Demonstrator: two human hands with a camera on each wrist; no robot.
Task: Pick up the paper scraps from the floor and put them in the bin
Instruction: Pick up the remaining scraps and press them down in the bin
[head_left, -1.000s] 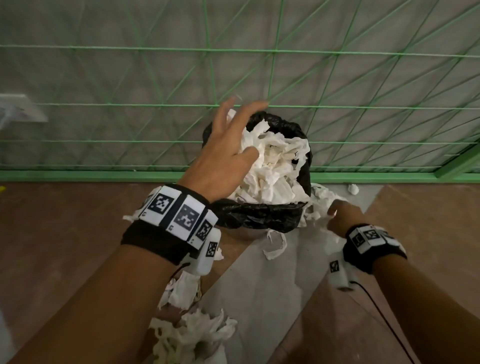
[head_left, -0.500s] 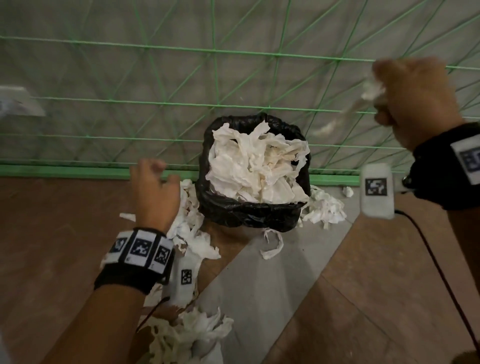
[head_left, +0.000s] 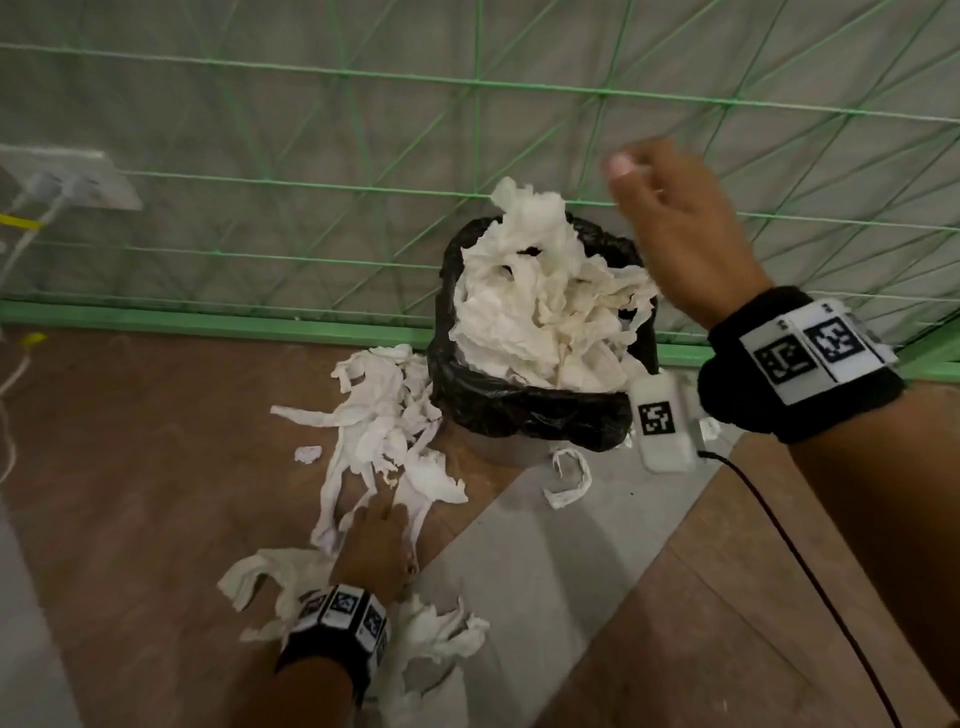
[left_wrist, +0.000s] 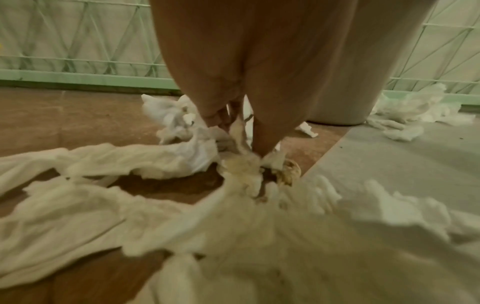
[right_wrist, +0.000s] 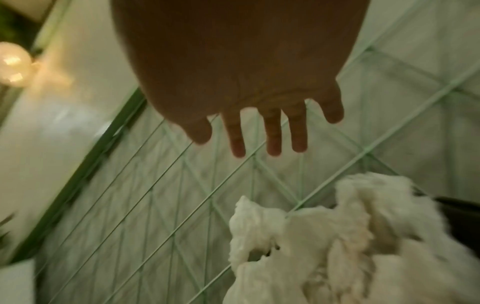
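A bin lined with a black bag (head_left: 519, 410) stands against the green fence, heaped over its rim with white paper (head_left: 535, 306). My right hand (head_left: 675, 228) hovers just above its right side, holding nothing. In the right wrist view the right hand (right_wrist: 259, 144) has straight, spread fingers above the paper heap (right_wrist: 337, 246). Torn paper scraps (head_left: 384, 415) lie on the floor left of the bin. My left hand (head_left: 374, 540) is down at their near end. In the left wrist view the left hand (left_wrist: 241, 139) pinches strips of the scraps (left_wrist: 155, 160) between thumb and fingers.
A green wire fence (head_left: 311, 182) with a base rail (head_left: 208, 322) closes the far side. A wall socket with cables (head_left: 67, 176) is at the left. One curled scrap (head_left: 569, 478) lies before the bin, more paper (head_left: 431, 639) by my left wrist and more (left_wrist: 410, 111) right of the bin.
My right hand came from the upper right to above the bin and let its scrap go. My left hand dropped from beside the bin to the floor scraps nearer me.
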